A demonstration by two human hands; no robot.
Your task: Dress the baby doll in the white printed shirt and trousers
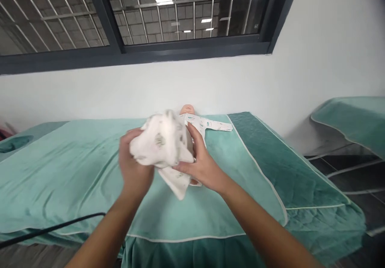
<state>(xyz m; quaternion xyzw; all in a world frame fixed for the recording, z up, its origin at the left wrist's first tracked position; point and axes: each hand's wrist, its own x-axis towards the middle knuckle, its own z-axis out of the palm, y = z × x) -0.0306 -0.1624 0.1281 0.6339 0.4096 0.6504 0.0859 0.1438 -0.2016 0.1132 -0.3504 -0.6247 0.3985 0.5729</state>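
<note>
The bunched cloth (162,139) was white, printed with scattered grey-green motifs too blurred to make out. The little shirt (221,125) was white too, dotted with small green prints. The bed cover (75,159) was pale mint green bordered in off-white, beside a deeper teal quilted panel (303,179). The wall (90,95) was plain white, the window frame (192,50) dark slate grey, and the cable (60,224) black.

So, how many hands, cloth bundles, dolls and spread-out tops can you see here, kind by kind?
Hands: 2, the left hand and the right hand
Cloth bundle: 1, held between them
Doll: 1, partly hidden
Spread-out top: 1, partly hidden
Total: 5
</note>
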